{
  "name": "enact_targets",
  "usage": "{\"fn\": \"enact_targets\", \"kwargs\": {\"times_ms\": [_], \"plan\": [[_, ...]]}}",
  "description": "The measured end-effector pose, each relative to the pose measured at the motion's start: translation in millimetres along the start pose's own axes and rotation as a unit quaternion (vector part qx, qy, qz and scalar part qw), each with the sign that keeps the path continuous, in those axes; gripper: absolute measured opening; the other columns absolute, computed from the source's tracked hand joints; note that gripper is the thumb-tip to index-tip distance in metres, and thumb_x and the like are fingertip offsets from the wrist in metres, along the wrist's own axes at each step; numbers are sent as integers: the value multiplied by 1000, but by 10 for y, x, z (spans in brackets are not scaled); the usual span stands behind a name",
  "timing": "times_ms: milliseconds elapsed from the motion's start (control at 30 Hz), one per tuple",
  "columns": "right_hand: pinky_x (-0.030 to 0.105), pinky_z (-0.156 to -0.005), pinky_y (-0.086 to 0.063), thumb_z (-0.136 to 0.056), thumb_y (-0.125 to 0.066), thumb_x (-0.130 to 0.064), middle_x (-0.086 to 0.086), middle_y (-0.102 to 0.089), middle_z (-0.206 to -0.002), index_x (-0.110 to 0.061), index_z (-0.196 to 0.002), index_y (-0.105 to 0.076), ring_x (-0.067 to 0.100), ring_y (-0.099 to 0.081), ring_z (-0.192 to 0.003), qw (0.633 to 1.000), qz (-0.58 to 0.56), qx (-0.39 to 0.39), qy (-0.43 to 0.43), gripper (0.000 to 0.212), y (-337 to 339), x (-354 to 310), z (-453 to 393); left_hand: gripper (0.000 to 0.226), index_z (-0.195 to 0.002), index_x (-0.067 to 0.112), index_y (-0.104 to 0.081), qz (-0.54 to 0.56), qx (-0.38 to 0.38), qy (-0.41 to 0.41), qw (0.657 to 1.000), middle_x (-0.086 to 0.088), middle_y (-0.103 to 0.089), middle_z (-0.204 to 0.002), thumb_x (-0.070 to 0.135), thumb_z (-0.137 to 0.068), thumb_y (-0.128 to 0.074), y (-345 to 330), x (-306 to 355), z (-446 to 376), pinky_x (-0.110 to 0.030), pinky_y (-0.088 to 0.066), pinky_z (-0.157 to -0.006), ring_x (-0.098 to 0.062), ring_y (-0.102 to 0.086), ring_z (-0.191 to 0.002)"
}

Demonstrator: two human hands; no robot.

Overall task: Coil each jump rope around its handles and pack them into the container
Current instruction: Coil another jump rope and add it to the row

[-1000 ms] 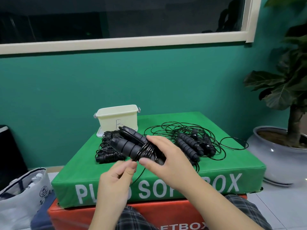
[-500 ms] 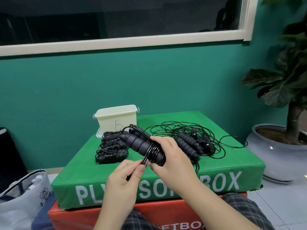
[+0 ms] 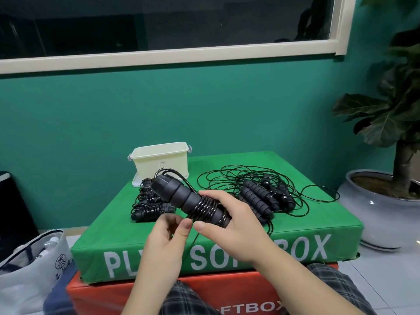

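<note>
My right hand (image 3: 231,220) grips a pair of black jump rope handles (image 3: 181,196) held together above the green soft box (image 3: 318,230), with several turns of thin black cord wound round their lower half. My left hand (image 3: 166,237) pinches the loose cord just below the handles. A cream plastic container (image 3: 161,161) stands at the back left of the box. In front of it lie coiled jump ropes (image 3: 150,208). To the right lies a tangle of uncoiled ropes (image 3: 261,189) with black handles.
The green box sits on an orange-red box (image 3: 204,298). A white bag (image 3: 31,264) stands on the floor at the left. A potted plant in a grey pot (image 3: 377,212) is at the right. A teal wall with a window is behind.
The handles have tilted up and come nearer the camera. More turns of cord lie round them. My left hand has moved under the handles, still pinching the cord.
</note>
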State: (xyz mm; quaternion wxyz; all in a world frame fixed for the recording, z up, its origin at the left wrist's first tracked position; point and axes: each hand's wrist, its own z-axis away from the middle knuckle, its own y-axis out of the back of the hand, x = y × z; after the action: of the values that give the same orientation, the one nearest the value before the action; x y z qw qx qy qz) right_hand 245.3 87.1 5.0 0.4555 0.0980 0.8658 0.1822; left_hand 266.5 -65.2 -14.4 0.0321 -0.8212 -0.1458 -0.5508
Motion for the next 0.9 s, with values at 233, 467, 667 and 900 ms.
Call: {"fn": "enact_targets", "kwargs": {"times_ms": [233, 467, 667, 900], "plan": [[46, -78, -53, -68, -57, -59, 3, -69, -88, -38, -110, -56, 20, -68, -78, 998, -37, -56, -22, 46, -1, 17, 1, 75, -68, 22, -56, 48, -74, 50, 995, 4, -35, -47, 93, -45, -51, 37, 23, 33, -15, -23, -39, -7, -29, -41], [22, -89, -44, -82, -51, -49, -19, -55, -108, -43, -109, -51, -2, -54, -93, 996, -89, -4, 27, 28, -12, 19, -33, 49, -43, 17, -41, -13, -7, -23, 1000, 0, -40, -46, 56, -72, -51, 80, 55, 14, -15, -23, -39, -4, -29, -40], [10, -92, -35, -90, -52, -33, -16, -58, -107, -43, -106, -63, -2, -52, -109, 996, -51, 34, 66, 22, 0, 1, -91, 49, -43, 15, -40, -71, -4, -85, 994, 6, -50, -59, 40, -82, -56, 104, 14, 0, -15, -28, -45, -6, -42, -47], [17, -106, -31, -70, -73, -57, -16, -34, -136, -27, -146, -35, -3, -35, -127, 978, 189, -75, 35, 90, 66, 9, -89, 27, -54, 34, -65, -73, -20, -87, 993, 12, -52, -64, 42, -78, -55, 59, -18, 17, -16, -35, -55, -4, -49, -57]]}}
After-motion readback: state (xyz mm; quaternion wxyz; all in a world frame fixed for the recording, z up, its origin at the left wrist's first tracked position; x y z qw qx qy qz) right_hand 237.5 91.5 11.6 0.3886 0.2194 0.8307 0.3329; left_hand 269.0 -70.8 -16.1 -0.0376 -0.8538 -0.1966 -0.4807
